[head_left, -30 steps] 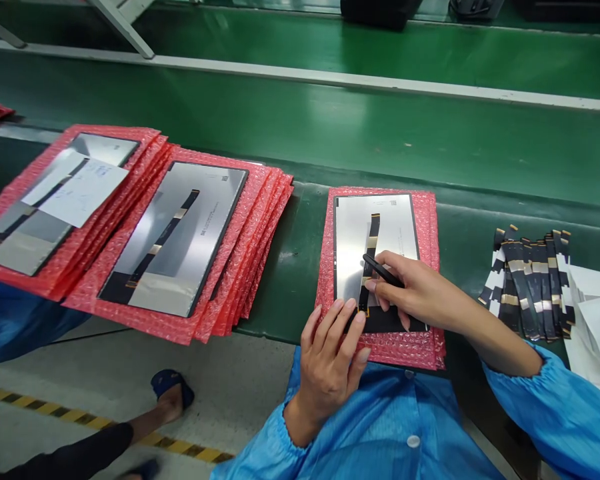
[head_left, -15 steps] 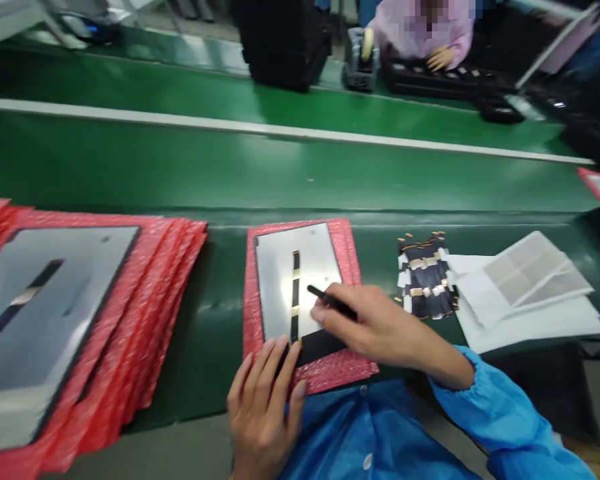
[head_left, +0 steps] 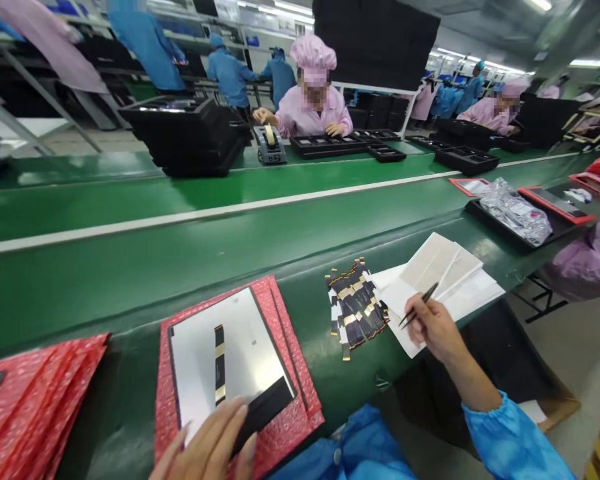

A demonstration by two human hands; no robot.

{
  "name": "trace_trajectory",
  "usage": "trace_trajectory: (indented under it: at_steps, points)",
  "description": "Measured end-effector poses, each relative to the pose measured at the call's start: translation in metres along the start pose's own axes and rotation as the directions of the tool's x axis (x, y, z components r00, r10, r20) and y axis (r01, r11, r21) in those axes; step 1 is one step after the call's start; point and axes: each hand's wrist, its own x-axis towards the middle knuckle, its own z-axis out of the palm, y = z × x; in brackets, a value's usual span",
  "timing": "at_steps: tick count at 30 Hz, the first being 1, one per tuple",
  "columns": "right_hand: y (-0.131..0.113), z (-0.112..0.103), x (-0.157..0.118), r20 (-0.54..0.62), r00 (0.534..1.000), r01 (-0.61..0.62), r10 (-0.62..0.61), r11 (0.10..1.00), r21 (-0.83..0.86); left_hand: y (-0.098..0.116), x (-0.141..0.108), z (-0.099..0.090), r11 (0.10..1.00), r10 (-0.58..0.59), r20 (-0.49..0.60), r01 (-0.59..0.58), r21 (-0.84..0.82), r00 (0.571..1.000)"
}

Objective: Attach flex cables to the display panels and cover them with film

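Note:
In my right hand point(head_left: 434, 327) I hold black tweezers point(head_left: 420, 305), their tips over the white sheets point(head_left: 405, 343). Beside them lies a pile of black and gold flex cables point(head_left: 357, 303). My left hand point(head_left: 210, 443) rests with its fingers stretched out on the lower edge of a flat silver panel point(head_left: 250, 340), partly cut off by the frame's bottom. A single flex cable point(head_left: 220, 363) runs along the panel, its lower end by my left fingers. A black strip point(head_left: 267, 407) covers the panel's lower edge. Pink bubble-wrap bags point(head_left: 300, 387) lie under the panel.
More red bubble-wrap bags point(head_left: 45, 393) are stacked at the left. Across the green bench point(head_left: 130, 280) are black trays point(head_left: 330, 145), a tape dispenser point(head_left: 270, 145) and a person in pink point(head_left: 313, 107). A black tray with clear plastic bags point(head_left: 515, 210) stands at the right.
The view has swung up and to the right. My right hand with the tweezers has gone from the panel to the white sheets. My left hand stays at the panel's lower edge.

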Motion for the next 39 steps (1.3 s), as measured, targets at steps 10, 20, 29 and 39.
trace_trajectory:
  at_steps: [10,20,29,39]
  points:
    - [0.001,-0.107,0.021,-0.375,0.921,0.167,-0.102,0.975,0.144,0.156,0.155,0.119,0.808,0.555,0.500,-0.573,-0.136,0.665]
    - [0.012,-0.126,0.022,-0.342,0.932,0.125,-0.124,0.992,-0.020,0.140,0.174,0.176,0.787,0.610,0.492,-0.548,-0.284,0.621]
    - [0.005,-0.126,0.043,-0.132,0.990,0.032,-0.056,0.984,-0.175,0.126,0.206,0.213,0.834,0.547,0.541,-0.469,-0.291,0.639]
    - [0.000,-0.131,0.055,-0.039,0.999,-0.031,0.022,0.965,-0.259,0.124,0.223,0.255,0.820,0.566,0.569,-0.479,-0.313,0.597]
